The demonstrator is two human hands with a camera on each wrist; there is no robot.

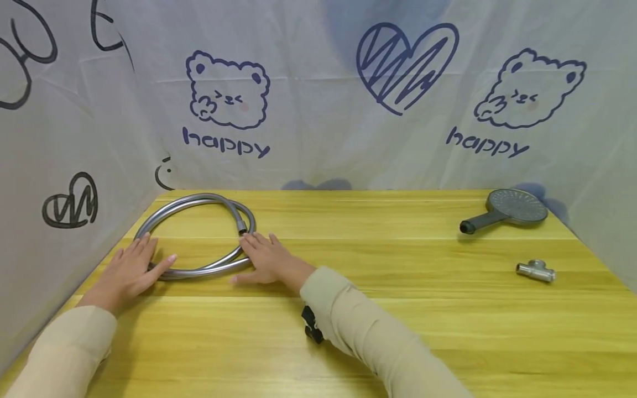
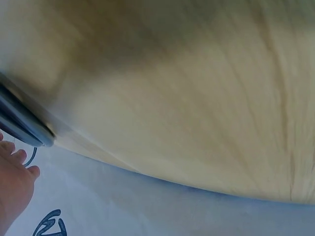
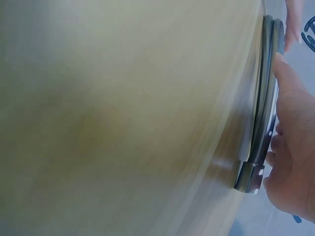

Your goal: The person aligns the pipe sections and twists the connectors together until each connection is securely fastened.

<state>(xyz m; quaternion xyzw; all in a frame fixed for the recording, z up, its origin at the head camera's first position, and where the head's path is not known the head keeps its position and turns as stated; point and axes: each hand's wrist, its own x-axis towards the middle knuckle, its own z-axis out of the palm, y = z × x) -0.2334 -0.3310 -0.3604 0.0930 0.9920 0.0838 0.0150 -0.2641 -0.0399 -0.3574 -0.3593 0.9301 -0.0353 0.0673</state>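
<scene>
A coiled silver-grey shower hose (image 1: 206,270) lies in a loop on the left part of the wooden table. Over the loop's left side rests my left hand (image 1: 128,275), fingers stretched forward and thumb spread. My right hand (image 1: 266,260) lies palm down at the loop's right side, its fingertips right beside a metal end fitting of the hose. That fitting (image 3: 250,178) also shows at the hose's lower end in the right wrist view. Only part of the hand and the coil (image 2: 22,118) appear at the left edge of the left wrist view.
A grey shower head (image 1: 520,207) lies at the table's back right, handle pointing left. In front of it sits a small chrome T-shaped fitting (image 1: 536,271). White cloth walls (image 1: 318,127) with drawings border the table. A black strap buckle (image 1: 312,325) hangs by the right sleeve.
</scene>
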